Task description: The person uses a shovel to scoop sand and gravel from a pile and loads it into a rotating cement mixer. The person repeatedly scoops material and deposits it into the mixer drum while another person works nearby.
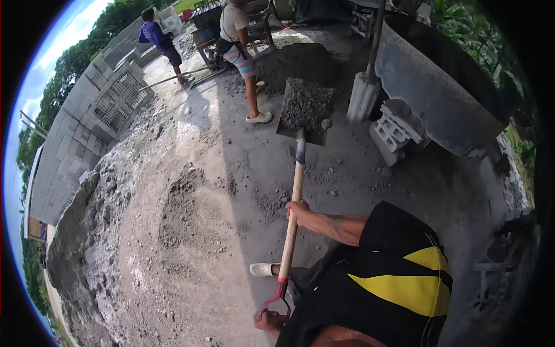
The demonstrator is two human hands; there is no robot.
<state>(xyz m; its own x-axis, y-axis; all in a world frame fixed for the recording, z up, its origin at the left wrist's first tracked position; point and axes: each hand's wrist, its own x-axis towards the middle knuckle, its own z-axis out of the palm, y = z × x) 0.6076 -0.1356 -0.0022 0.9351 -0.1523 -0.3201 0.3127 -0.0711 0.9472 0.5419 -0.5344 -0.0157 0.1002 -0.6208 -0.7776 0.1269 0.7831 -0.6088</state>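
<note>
A long shovel [293,202] with a wooden shaft and red D-shaped handle slants up and away in front of me. My right hand [298,211] is closed round the middle of its shaft. At the near end, my left hand [269,322] grips the red handle. On the shovel's flat metal blade lies a heap of dark grey gravelly material [307,104]. Just beyond the blade rises a mound of dark sand [306,61]. Whether the blade rests on the ground or hovers cannot be told.
One person [237,40] in striped shorts stands left of the mound; another in purple [155,36] is farther back. A large metal trough [433,87] rests near hollow blocks [396,130] and a concrete-footed post [364,95] at right. Stacked grey blocks [69,147] and rubble [92,231] line the left.
</note>
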